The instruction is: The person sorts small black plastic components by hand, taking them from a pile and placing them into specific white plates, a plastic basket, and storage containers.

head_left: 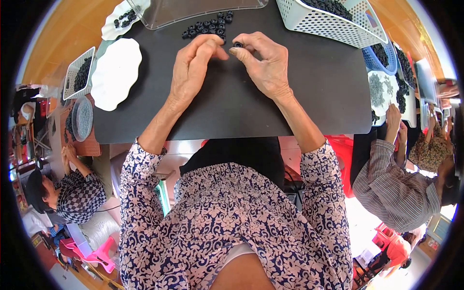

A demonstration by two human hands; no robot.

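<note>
Between the thumb and forefinger of my right hand [263,60] is a small black ring-shaped part [238,44] with a hole in its middle. My left hand [193,60] hovers just to its left over the dark table, thumb and fingers apart, and I see nothing in them. Right behind my left fingertips lies a loose cluster of the same black ring-shaped parts [205,26]. The undersides of both hands are hidden.
Behind the cluster stands a clear plastic tray [193,10]. At the back right is a white perforated basket [319,30] of black parts, beside a blue basket [374,63]. White scalloped plates [116,72] lie left. People sit at both sides.
</note>
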